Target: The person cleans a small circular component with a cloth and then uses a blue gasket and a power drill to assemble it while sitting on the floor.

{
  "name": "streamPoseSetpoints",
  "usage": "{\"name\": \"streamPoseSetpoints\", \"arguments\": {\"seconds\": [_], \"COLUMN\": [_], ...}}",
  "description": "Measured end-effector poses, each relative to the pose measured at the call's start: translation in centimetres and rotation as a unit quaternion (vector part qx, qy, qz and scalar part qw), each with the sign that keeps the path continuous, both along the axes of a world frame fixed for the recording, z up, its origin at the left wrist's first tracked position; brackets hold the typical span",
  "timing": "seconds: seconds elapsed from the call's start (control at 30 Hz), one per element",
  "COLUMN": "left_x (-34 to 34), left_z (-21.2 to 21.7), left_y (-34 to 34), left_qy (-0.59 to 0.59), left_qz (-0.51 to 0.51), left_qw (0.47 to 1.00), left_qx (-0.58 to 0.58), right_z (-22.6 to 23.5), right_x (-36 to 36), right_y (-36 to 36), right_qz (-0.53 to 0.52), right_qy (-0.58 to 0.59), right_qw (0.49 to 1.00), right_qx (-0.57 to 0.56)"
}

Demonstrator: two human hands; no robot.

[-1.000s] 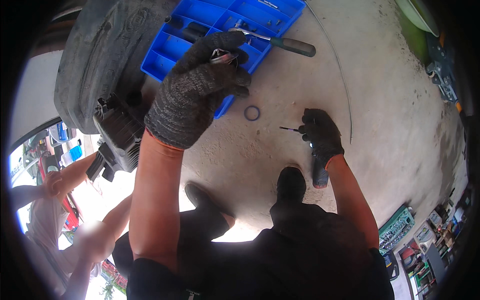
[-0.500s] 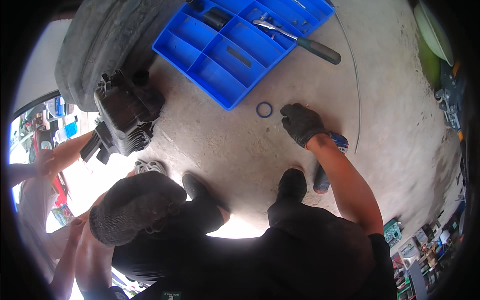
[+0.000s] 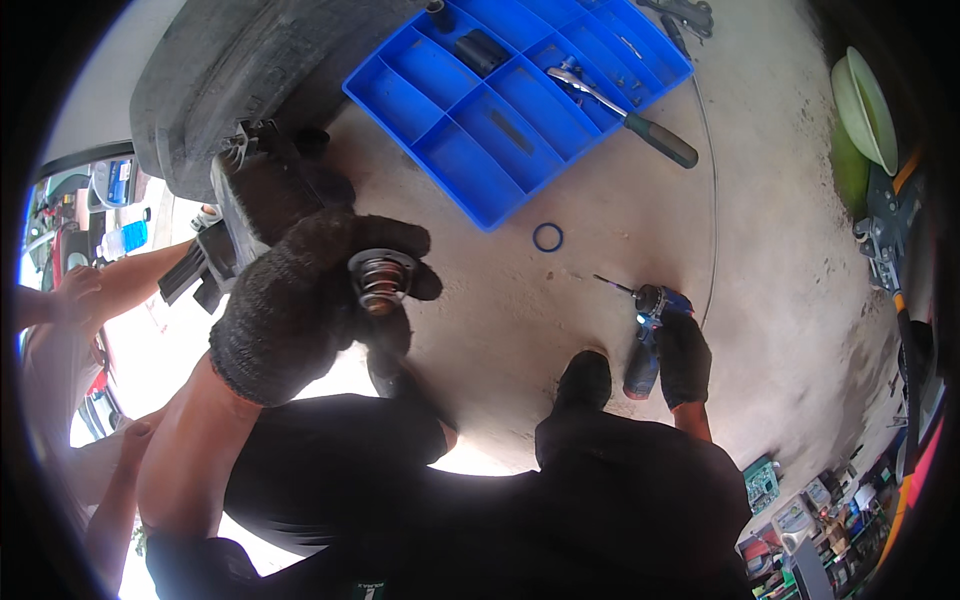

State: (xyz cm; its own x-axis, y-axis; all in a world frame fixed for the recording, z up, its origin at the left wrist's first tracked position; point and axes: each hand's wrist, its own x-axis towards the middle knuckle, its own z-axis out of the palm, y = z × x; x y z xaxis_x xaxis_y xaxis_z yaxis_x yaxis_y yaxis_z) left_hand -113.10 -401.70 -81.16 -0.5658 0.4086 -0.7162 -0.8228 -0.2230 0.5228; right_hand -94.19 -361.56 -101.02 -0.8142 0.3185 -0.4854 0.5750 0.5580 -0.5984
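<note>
Since the previous frame, left hand (image 3: 290, 300) has risen from the lap, forearm slanting up from lower left; one metal spring part (image 3: 381, 282) now shows, pinched in its fingers. Right hand (image 3: 686, 358) has moved to one drill (image 3: 643, 360), touching; grip cannot be told. Count: one blue tray (image 3: 478, 158), one ring (image 3: 548, 250), one ratchet (image 3: 656, 140).

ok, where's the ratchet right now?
In the head view, upper right of centre: the ratchet lies across the lower-right edge of the blue tray, metal end over the compartments, dark handle sticking out over the floor.
</note>
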Motion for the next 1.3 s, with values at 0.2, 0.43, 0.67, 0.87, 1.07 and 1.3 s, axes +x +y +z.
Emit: {"name": "streamPoseSetpoints", "arguments": {"seconds": [0.2, 0.43, 0.67, 0.87, 1.07, 1.3], "left_x": [-0.4, 0.7, 2.5, 2.7, 2.7, 1.5], "left_z": [-0.8, 0.9, 1.5, 1.6, 1.8, 2.7], "left_y": [0.1, -1.1, -3.0, -3.0, -2.5, -1.2], "left_qy": [-0.014, 0.018, 0.026, 0.008, -0.007, 0.062], "left_qz": [-0.048, -0.072, -0.076, -0.062, -0.030, -0.072], "left_qw": [0.993, 0.996, 0.997, 0.998, 0.996, 0.990], "left_qx": [0.107, 0.056, -0.001, 0.018, 0.083, 0.105], "right_z": [0.3, -4.0, -6.5, -6.1, 2.1, 12.1], "right_x": [-6.8, -16.7, -17.6, -17.7, -16.2, -16.3], "right_y": [-5.2, -12.0, -13.2, -13.4, -11.7, -11.0], "right_qz": [0.048, 0.343, 0.427, 0.413, 0.127, 0.078], "right_qy": [0.074, 0.032, 0.011, 0.007, 0.001, 0.063], "right_qw": [0.992, 0.931, 0.880, 0.897, 0.956, 0.863], "right_qx": [-0.086, 0.118, 0.207, 0.159, -0.265, -0.495]}}
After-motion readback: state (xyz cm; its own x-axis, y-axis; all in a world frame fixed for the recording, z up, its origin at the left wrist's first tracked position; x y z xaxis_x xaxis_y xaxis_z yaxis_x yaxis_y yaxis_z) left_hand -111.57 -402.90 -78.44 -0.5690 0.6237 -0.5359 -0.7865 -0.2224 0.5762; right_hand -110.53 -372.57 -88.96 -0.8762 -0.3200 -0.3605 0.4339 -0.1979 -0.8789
